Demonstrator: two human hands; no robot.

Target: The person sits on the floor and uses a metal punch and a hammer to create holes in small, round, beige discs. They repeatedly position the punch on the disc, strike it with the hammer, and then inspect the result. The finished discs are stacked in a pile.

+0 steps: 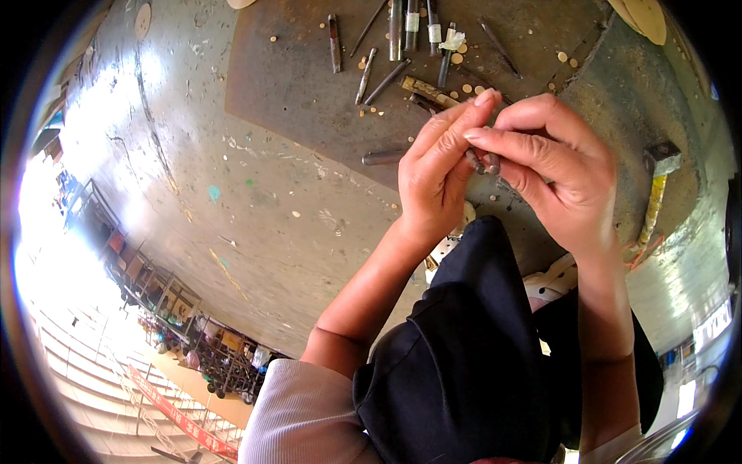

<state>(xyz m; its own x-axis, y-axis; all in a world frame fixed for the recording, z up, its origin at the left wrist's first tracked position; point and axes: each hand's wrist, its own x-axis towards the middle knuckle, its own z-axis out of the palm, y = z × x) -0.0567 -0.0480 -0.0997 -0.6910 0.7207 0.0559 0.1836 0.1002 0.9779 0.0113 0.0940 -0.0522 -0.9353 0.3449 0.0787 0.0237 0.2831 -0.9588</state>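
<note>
My left hand (437, 170) and my right hand (568, 166) meet in front of my knees, thumbs and fingertips drawn together. Whatever is pinched between them is too small or too hidden to name. Just below the fingertips show the ends of dark metal rods (492, 164); whether a hand grips them or they lie beneath, I cannot tell. A dark rod (384, 158) lies beside my left wrist. Beyond the fingers rests a brownish-yellow bar (430, 91), partly covered by my left hand.
Several metal rods and tubes (396, 31) lie on a dark sheet (278, 69) on the floor, among small tan discs (563, 56). A hammer (662, 158) with a yellow handle lies at right. Larger tan pieces (643, 18) are at the far right; cluttered racks (166, 298) stand left.
</note>
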